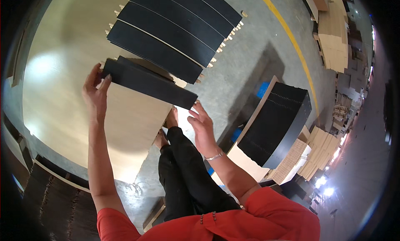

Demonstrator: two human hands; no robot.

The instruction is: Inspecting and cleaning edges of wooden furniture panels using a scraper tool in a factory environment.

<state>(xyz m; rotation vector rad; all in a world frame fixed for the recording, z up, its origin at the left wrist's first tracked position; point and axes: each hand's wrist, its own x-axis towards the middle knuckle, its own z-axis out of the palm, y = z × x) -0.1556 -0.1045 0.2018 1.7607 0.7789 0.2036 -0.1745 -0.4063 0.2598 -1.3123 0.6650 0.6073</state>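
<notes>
A long black board (148, 83) is tilted above a pale sheet, its left end raised. My left hand (96, 93) pinches that left end between thumb and fingers. At the board's right corner is my right hand (202, 126), fingers stretched and apart, fingertips beside or touching the edge. Just behind the held board, another black piece shows in part, mostly hidden by it. Beyond lie rows of black boards (166, 28) in a wide stack, with pale wooden dowels (221, 47) sticking out at both ends.
Under the stack spreads a large pale sheet (54, 99). To the right, a black panel stack (273, 120) sits on a board with blue pieces below. A yellow line (291, 38) crosses the grey floor. Dark stacked boards (58, 203) stand at lower left, pale wood stacks (318, 153) farther right.
</notes>
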